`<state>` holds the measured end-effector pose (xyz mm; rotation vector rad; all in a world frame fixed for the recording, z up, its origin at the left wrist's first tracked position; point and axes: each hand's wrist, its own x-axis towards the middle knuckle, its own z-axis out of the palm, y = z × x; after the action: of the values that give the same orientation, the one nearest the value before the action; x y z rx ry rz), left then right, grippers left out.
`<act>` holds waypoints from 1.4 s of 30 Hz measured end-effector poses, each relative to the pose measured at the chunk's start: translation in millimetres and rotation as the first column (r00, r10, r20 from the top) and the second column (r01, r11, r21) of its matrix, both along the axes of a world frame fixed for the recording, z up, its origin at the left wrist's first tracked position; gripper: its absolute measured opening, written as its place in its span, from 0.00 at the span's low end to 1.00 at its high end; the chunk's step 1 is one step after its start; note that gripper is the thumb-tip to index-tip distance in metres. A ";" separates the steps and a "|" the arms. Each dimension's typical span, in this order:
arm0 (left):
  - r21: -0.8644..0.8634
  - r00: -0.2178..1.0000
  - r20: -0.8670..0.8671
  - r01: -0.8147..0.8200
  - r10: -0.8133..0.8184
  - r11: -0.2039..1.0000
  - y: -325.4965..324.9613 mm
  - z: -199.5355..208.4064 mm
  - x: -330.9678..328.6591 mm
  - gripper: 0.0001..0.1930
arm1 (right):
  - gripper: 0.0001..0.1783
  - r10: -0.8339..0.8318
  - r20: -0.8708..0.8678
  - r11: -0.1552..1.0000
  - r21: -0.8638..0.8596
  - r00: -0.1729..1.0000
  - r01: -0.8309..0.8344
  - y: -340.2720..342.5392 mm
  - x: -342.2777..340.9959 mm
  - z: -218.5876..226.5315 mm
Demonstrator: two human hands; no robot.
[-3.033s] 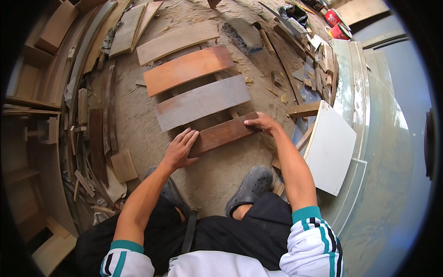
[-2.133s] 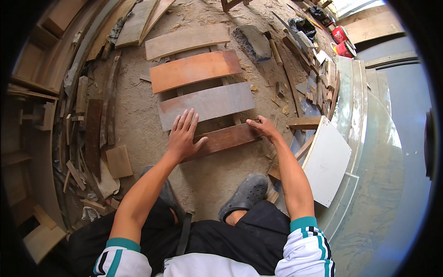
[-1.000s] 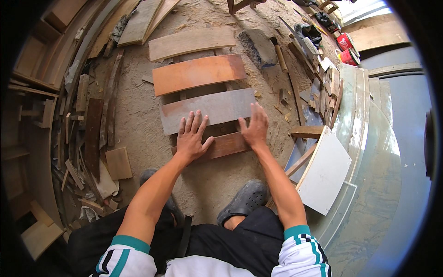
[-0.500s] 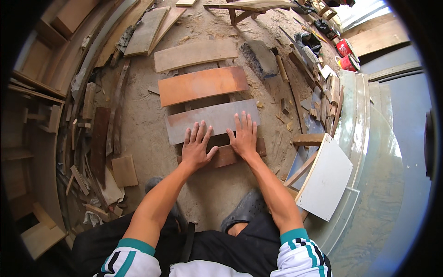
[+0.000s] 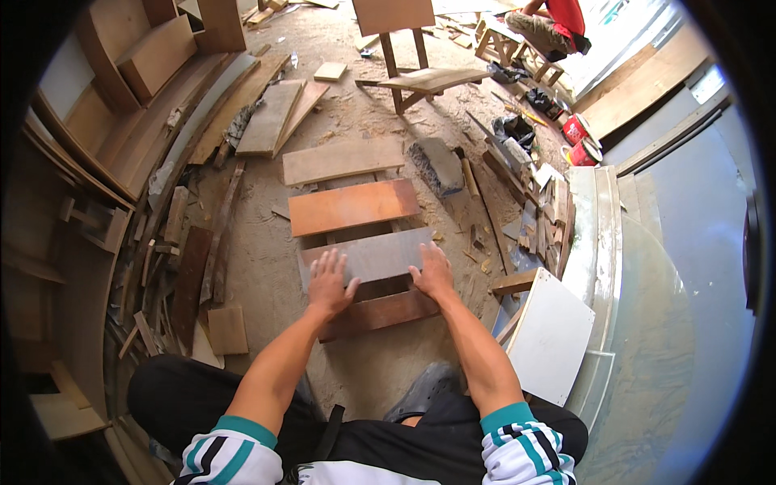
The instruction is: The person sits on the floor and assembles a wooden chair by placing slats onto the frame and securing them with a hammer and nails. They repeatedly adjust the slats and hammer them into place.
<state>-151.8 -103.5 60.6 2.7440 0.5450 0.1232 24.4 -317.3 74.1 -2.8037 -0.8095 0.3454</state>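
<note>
Flat across its left end, my left hand [image 5: 330, 284] rests on a grey-faced board [image 5: 376, 252] with its fingers spread. My right hand [image 5: 433, 273] is at the board's right end, fingers apart and thumb toward the near edge. Beyond this board lies an orange-brown board [image 5: 352, 208], and past that a pale bare board [image 5: 343, 162]. A dark reddish-brown board [image 5: 380, 314] lies nearest me, below my hands. The boards sit in a row like rungs, with parts of wooden supports showing in the gaps.
Wood offcuts [image 5: 537, 214] and a white panel [image 5: 551, 335] lie to the right, beside glass sheets [image 5: 647, 323]. Long planks [image 5: 271, 117] and cabinet frames [image 5: 162, 61] line the left. A wooden chair [image 5: 432, 79] stands ahead; a person in red [image 5: 566, 20] crouches far right.
My hands have moved apart toward the grey board's two ends. The view has tilted up, bringing the chair back and the person in red into sight.
</note>
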 end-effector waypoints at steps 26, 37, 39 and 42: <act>-0.447 0.574 -0.422 -0.805 0.702 0.390 -20.8 -24.8 -49.2 0.46 | 0.48 -0.412 -0.489 0.840 0.122 0.769 0.528 -61.7 -9.8 -32.7; -0.510 0.545 -0.388 -0.799 0.744 0.319 -34.2 -10.8 -59.3 0.45 | 0.39 -0.593 -0.313 0.700 0.256 0.742 0.667 -54.1 -6.6 -24.1; -0.475 0.484 -0.361 -0.831 0.797 0.289 -29.7 -11.2 -61.3 0.43 | 0.40 -0.573 -0.344 0.696 0.274 0.744 0.664 -46.1 2.4 -20.8; -0.382 0.368 -0.317 -0.893 0.874 0.237 0.8 -33.3 -78.0 0.42 | 0.40 -0.561 -0.396 0.679 0.283 0.727 0.678 -27.2 19.1 -16.9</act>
<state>-229.8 -102.7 27.4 1.5745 1.8304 0.1621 43.5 -344.4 57.2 -2.3513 0.1704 0.3764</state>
